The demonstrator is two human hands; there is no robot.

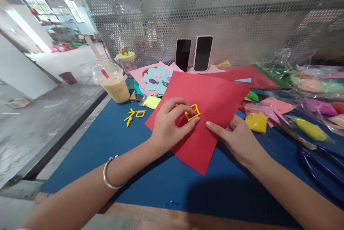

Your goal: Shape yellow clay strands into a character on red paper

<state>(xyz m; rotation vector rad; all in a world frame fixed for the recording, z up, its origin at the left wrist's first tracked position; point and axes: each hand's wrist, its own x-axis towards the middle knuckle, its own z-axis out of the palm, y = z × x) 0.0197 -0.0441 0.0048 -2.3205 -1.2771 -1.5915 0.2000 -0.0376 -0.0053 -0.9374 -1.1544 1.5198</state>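
A red sheet of paper is held tilted above the blue tabletop. My right hand grips its lower right edge, thumb on the front and fingers behind, partly hidden. On the sheet sits a small box-shaped figure of yellow strips, which look like modelling clay. My left hand reaches over the paper from the left, its thumb and index finger closed around the lower strip of that figure. On the table left of the sheet lie a branching yellow strip figure and a small yellow strip square.
A plastic drink cup with a straw stands at the table's left edge. Two phones lean on the perforated metal panel. Dark-handled scissors and bagged coloured clay lie at right. A decorated card lies behind.
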